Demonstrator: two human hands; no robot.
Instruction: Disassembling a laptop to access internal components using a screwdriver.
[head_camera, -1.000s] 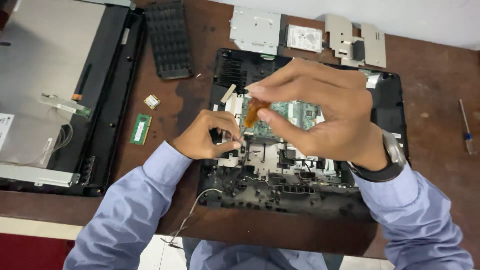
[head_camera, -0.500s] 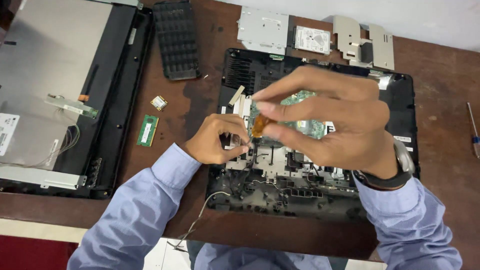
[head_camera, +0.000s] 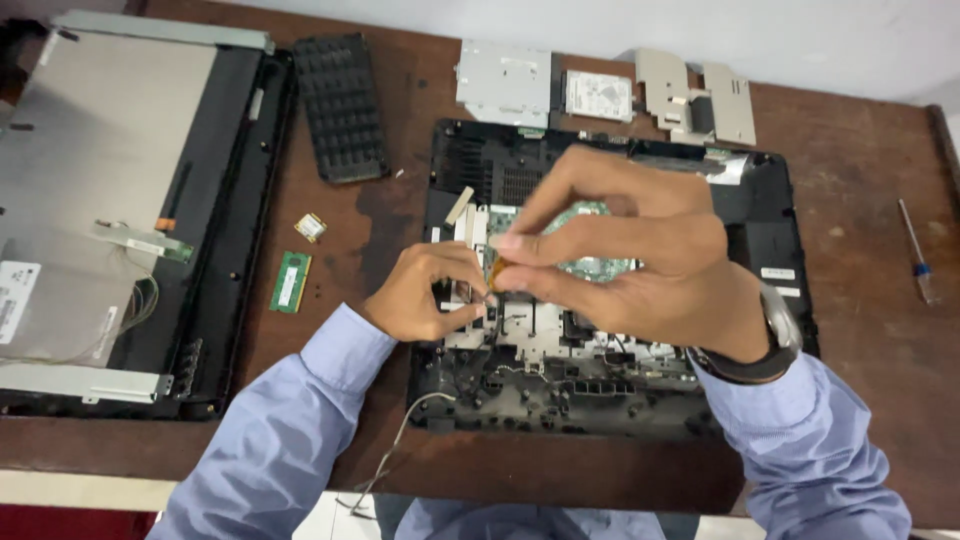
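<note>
An opened black computer chassis (head_camera: 770, 215) lies on the brown table, its green circuit board (head_camera: 590, 265) partly hidden by my hands. My right hand (head_camera: 640, 250) hovers over the board and pinches a small orange-brown piece (head_camera: 494, 272), perhaps tape or a flat cable, between thumb and forefinger. My left hand (head_camera: 425, 292) rests on the chassis's left inner edge with its fingertips curled down against the metal parts beside that piece. A dark watch sits on my right wrist.
A large display panel (head_camera: 100, 200) lies at the left. A black vented cover (head_camera: 340, 105), a green memory stick (head_camera: 291, 281), a small card (head_camera: 311, 227), metal brackets (head_camera: 700, 95) and a drive (head_camera: 598, 95) lie around. A screwdriver (head_camera: 915, 255) rests far right.
The view has shifted slightly. My right hand has drawn the orange-brown piece a little toward my left hand; the left hand stays on the chassis.
</note>
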